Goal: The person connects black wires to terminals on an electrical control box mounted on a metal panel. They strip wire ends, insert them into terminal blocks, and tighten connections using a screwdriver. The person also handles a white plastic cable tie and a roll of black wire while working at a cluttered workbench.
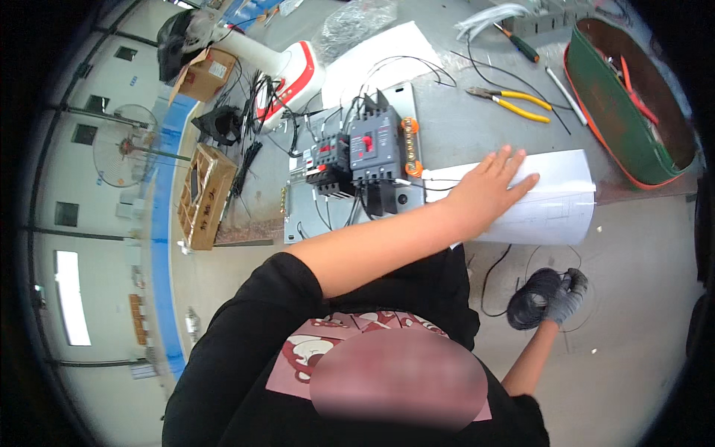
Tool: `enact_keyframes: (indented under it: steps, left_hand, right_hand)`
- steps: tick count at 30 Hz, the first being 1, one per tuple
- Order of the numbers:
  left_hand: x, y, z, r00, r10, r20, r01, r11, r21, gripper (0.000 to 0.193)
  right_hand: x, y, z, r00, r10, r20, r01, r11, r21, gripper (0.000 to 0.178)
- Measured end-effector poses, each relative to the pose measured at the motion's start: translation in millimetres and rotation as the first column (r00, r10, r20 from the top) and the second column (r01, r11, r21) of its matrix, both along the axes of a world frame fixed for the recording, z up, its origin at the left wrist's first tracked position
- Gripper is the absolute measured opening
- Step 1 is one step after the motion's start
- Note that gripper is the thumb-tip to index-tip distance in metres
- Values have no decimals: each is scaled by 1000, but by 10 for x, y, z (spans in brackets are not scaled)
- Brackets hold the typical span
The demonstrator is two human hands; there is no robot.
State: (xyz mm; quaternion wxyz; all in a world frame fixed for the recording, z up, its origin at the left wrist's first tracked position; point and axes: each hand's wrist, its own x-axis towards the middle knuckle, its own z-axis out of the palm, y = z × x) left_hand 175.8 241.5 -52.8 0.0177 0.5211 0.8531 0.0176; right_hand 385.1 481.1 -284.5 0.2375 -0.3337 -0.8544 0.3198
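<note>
My left hand (488,186), bare, lies flat with fingers spread on white printed sheets (555,197) that curl over the table's front edge. Low at the right, beside the table, my right hand (569,296) wears a grey glove and is closed on a coil of black wire (532,299). A loose end of that wire loops off to the left of the coil. Left of my left hand is a metal mounting plate (411,100) carrying a dark grey circuit breaker (375,145), a smaller contactor (328,158) and a terminal strip with orange ends (410,146). Several wires run from these parts.
Yellow-handled pliers (521,103), a screwdriver (520,46) and a green tool bag (633,112) are on the table's right side. A white and red device (298,78) stands behind the plate. A wooden box (205,197) and a cardboard box (205,74) are at the left.
</note>
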Motion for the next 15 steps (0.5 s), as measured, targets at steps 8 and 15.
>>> enact_keyframes:
  steps: [8,15]
  left_hand:
    - [677,-1063,624,822,-211,530,-241,713,658,40]
    - [868,-2193,770,603,-200,772,-744,210,635,14]
  right_hand:
    - [-495,-1762,2479,802,306,-514,-489,829,-271,9]
    - [-895,-3158,2816,721,515,-464,-680,395,-618,12]
